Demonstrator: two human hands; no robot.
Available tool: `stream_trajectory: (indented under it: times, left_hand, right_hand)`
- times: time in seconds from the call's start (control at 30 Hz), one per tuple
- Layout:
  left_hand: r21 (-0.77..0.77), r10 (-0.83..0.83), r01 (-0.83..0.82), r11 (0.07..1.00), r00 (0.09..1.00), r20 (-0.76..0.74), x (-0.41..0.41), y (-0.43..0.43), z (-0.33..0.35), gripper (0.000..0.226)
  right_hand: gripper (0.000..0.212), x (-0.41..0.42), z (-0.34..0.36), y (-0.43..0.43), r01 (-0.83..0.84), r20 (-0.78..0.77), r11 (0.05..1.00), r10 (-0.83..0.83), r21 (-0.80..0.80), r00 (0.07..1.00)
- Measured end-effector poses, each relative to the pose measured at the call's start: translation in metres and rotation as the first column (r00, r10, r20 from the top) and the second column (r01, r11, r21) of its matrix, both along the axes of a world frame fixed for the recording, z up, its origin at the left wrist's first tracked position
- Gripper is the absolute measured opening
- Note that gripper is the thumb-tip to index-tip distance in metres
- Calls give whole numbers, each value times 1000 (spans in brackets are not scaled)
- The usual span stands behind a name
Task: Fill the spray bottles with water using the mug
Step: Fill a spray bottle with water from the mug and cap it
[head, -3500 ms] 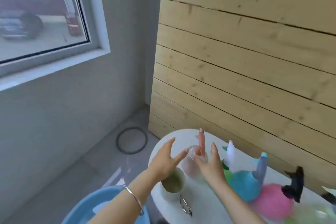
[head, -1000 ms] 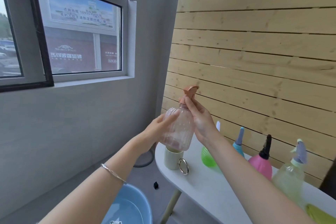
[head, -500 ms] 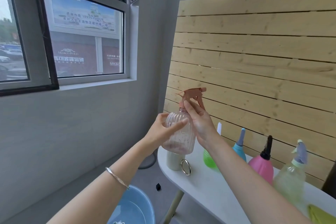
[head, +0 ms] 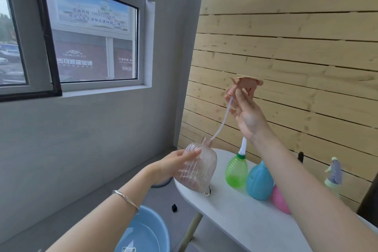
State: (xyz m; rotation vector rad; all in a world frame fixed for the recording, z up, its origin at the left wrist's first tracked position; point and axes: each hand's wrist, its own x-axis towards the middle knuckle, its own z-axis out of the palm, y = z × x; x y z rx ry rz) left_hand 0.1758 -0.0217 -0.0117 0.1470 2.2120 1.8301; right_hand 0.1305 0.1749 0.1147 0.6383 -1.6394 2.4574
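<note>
Open air left of the counter's (head: pixel 235 213) rounded end, a blue basin (head: pixel 147 233) on the floor below. Tighter to the right: wooden slat wall (head: pixel 286 47) close behind, green bottle (head: pixel 236 172), blue bottle (head: pixel 258 182) and pink bottle (head: pixel 279 198) in a row. Over that end, clasped round its side by the left grip (head: pixel 173 164): the clear ribbed bottle (head: pixel 199 168), neck uncapped. Higher, pinched by the right grip (head: pixel 245 112): the pink sprayer head (head: pixel 244 84), lower end of its dip tube (head: pixel 222 122) at the bottle's neck.

Bright daylight, soft shadows

Light pours through the window (head: pixel 90 32) at left and the overexposed glass above the wooden slats (head: pixel 286 51); straight lines bow near the edges, focus slightly soft.
</note>
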Motion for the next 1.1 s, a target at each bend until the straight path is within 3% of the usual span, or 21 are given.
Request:
stream_trajectory:
  times: [0.17,0.3,0.37,0.47,0.53,0.6,0.7,0.8,0.93,1.1]
  left_hand:
    - [-124,-19,5,992,993,-113,-7,17,1,95]
    - [-84,2,-12,996,993,-120,-17,32,-4,100]
    - [-66,17,-26,997,991,-135,-21,40,-5,97]
    - [-52,23,-31,998,988,-152,-28,49,-12,90]
    - [-26,41,-45,999,991,-128,-30,55,-21,99]
    - [12,72,-71,997,992,-100,-28,59,-29,105]
    - [36,96,-94,995,993,-66,-23,64,-41,84]
    - [34,129,-128,991,991,-35,-23,62,-55,80]
    - [19,138,-138,990,990,-33,-25,60,-70,96]
    - [26,133,-133,991,991,-24,-23,59,-84,94]
  right_hand:
    - [10,-15,16,25,124,-106,981,-110,147,988]
    - [13,-35,8,52,169,-103,932,-143,322,984]
    - [14,-47,-11,68,131,-35,872,-130,472,991]
    - [35,-58,-55,92,3,120,767,-105,642,987]
    - [30,-54,-91,104,-111,209,714,-51,691,977]
    - [20,-50,-128,116,-203,262,602,-12,772,965]
    - [11,-48,-178,131,-269,335,481,-55,835,941]
    - [9,-39,-213,139,-280,370,455,-121,846,921]
    - [22,-33,-240,145,-191,310,438,-218,878,925]
    - [17,-34,-257,147,-164,315,488,-245,857,917]
